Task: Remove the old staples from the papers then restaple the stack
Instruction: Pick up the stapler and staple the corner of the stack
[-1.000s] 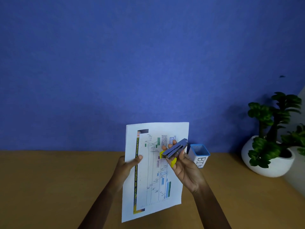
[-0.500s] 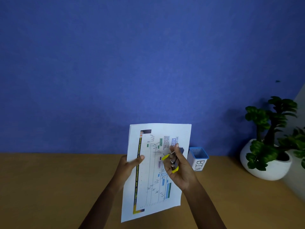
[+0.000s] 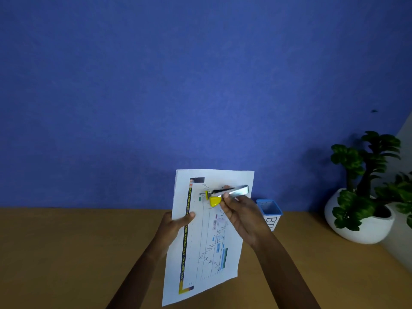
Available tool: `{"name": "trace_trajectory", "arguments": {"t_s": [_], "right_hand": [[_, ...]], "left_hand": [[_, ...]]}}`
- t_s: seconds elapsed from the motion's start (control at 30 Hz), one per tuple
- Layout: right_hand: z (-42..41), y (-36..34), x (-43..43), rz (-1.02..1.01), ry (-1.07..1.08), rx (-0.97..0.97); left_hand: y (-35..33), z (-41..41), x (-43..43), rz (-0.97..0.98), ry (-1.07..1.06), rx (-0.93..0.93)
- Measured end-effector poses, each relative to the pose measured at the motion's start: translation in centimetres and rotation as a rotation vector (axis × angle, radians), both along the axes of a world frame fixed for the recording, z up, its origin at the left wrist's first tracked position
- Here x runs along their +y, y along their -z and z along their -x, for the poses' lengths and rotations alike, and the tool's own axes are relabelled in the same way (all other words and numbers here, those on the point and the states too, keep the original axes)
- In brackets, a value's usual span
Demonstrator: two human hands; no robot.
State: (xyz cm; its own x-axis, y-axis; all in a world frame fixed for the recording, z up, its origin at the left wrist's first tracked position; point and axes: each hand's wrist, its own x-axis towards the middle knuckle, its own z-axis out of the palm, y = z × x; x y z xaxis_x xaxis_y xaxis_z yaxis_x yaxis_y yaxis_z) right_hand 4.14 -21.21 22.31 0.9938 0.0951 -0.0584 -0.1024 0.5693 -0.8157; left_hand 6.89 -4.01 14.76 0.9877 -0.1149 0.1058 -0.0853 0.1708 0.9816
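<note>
Head view showed the left hand (image 3: 172, 226) pinching the papers (image 3: 207, 237) upright above the desk (image 3: 66, 253), while the right hand (image 3: 242, 216) gripped the staple remover (image 3: 225, 194) against the sheet.

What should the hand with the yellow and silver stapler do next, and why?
Probably slide the stapler toward a top corner of the papers. The right hand holds it over the middle of the printed page, not at an edge, while the left hand holds the sheets up by their left edge.
</note>
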Motion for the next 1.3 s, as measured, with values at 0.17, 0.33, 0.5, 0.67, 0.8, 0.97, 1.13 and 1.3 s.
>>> {"name": "trace_trajectory", "arguments": {"t_s": [0.17,0.33,0.5,0.67,0.8,0.97,1.13,1.3], "right_hand": [[-0.2,-3.5,0.8,0.562,0.210,-0.433],[0.1,-5.7,1.2,0.717,0.235,-0.618],[0.2,-6.0,0.9,0.837,0.172,-0.649],[0.7,-6.4,1.3,1.084,0.173,-0.692],[0.4,-6.9,1.3,1.139,0.099,-0.677],[0.1,-7.0,1.5,1.157,0.031,-0.651],[0.2,-7.0,1.9,1.190,-0.008,-0.660],[0.2,-6.7,2.0,1.186,-0.016,-0.641]], "left_hand": [[-0.5,0.1,-0.6,-0.040,0.015,-0.081],[-0.8,0.2,-0.6,-0.062,0.007,-0.126],[-0.8,0.2,-0.4,-0.085,0.020,-0.139],[-0.9,0.3,-0.5,-0.115,0.049,-0.115],[-0.8,0.6,-0.5,-0.135,0.058,-0.121],[-1.0,0.9,-0.6,-0.150,0.059,-0.131],[-1.3,1.3,-0.7,-0.202,0.070,-0.168],[-1.4,1.6,-0.9,-0.217,0.074,-0.139]]}}
